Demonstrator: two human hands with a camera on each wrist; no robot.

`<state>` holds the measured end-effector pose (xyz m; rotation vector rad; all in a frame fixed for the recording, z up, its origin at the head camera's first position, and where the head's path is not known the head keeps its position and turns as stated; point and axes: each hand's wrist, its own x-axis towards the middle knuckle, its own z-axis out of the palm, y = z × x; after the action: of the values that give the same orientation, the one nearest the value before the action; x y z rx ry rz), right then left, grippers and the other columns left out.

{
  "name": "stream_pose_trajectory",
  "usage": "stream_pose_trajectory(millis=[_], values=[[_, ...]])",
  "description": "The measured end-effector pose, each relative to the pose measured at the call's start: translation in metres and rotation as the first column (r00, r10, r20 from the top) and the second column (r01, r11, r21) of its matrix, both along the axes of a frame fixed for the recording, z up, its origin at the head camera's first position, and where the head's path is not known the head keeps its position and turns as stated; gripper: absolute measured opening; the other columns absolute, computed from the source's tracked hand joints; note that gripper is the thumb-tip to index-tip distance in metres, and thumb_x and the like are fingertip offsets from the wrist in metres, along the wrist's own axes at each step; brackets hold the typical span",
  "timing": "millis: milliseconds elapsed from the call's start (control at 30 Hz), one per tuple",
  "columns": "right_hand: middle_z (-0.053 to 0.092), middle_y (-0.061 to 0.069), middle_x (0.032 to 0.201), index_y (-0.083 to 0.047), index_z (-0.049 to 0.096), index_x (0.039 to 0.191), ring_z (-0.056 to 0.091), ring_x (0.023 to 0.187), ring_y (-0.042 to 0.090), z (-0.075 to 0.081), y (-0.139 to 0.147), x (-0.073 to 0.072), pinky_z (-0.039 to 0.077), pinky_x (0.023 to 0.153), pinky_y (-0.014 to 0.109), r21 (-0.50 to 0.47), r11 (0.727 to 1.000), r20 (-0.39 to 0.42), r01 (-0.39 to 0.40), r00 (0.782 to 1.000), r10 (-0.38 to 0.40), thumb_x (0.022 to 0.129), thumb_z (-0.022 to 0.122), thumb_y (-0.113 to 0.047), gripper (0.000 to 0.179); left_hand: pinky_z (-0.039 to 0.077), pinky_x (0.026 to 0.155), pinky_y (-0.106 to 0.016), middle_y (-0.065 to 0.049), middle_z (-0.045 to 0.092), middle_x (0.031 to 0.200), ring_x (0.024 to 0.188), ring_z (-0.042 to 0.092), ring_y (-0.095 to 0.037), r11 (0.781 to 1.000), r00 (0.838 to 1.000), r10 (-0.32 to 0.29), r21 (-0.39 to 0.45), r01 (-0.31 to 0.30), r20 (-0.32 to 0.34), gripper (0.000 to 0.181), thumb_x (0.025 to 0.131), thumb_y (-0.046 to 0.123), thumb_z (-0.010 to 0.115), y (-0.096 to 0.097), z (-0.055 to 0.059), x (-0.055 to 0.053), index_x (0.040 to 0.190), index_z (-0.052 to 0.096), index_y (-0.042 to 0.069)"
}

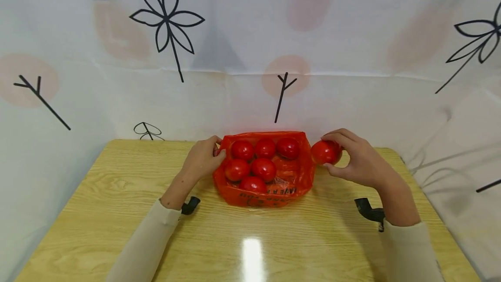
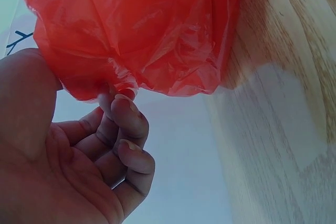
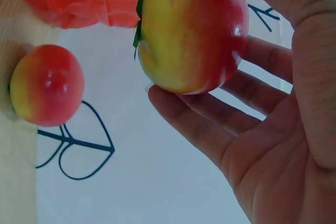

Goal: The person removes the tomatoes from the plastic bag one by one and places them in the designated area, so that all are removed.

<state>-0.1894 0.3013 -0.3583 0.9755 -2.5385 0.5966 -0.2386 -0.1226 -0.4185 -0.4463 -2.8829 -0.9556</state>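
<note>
A red plastic bag [image 1: 305, 177] stands with its mouth spread on the table, several shiny red tomatoes [image 1: 264, 169] inside. At the bag's left rim, my left hand [image 1: 201, 158] pinches the thin plastic between thumb and fingers; the left wrist view shows the crumpled bag [image 2: 152, 30] above the curled fingers. Just right of the bag, my right hand [image 1: 358, 160] holds a tomato [image 1: 326, 152] between thumb and fingers. Seen from the right wrist, this tomato [image 3: 194, 35] is red and yellow-green with green leaves at one end. Another tomato [image 3: 47, 85] rests on the table nearby.
The wooden table [image 1: 219, 243] ends at a white patterned cloth [image 1: 242, 108] just behind the bag. Black curved pieces [image 1: 369, 210] sit by both wrists.
</note>
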Motion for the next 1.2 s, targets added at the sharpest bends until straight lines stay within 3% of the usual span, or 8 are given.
stream_pose_trajectory(millis=[233, 833, 1200], values=[[0.066, 0.005, 0.127, -0.006, 0.067, 0.130, 0.063, 0.102, 0.016, -0.002, 0.009, -0.002, 0.050, 0.082, 0.011, -0.034, 0.998, 0.024, 0.048, 0.999, -0.047, 0.073, 0.090, -0.002, 0.061, 0.037, 0.055, -0.031, -0.001, 0.052, 0.068, 0.057, 0.045, -0.017, 1.000, 1.000, 0.003, 0.001, -0.003, 0.003, 0.032, 0.100, 0.022, 0.063, 0.000, 0.000, 0.000, 0.125, 0.065, 0.001], [0.064, 0.011, 0.124, -0.001, 0.065, 0.128, 0.059, 0.102, 0.021, -0.019, 0.031, -0.010, 0.039, 0.087, 0.000, -0.164, 0.958, 0.081, 0.233, 0.972, -0.223, 0.072, 0.088, -0.001, 0.060, 0.038, 0.056, -0.031, -0.001, 0.053, 0.069, 0.058, 0.046, -0.018, 1.000, 1.000, 0.015, -0.012, -0.015, 0.020, 0.033, 0.100, 0.023, 0.062, 0.000, 0.000, 0.000, 0.126, 0.065, 0.002], [0.063, 0.017, 0.126, 0.000, 0.065, 0.131, 0.061, 0.105, 0.031, -0.031, 0.045, -0.015, 0.036, 0.086, 0.000, -0.184, 0.941, 0.117, 0.283, 0.957, -0.265, 0.078, 0.087, -0.003, 0.058, 0.037, 0.055, -0.030, -0.001, 0.052, 0.068, 0.058, 0.045, -0.018, 1.000, 1.000, 0.013, -0.011, -0.013, 0.021, 0.032, 0.100, 0.022, 0.062, 0.000, 0.000, 0.000, 0.124, 0.064, 0.001]])
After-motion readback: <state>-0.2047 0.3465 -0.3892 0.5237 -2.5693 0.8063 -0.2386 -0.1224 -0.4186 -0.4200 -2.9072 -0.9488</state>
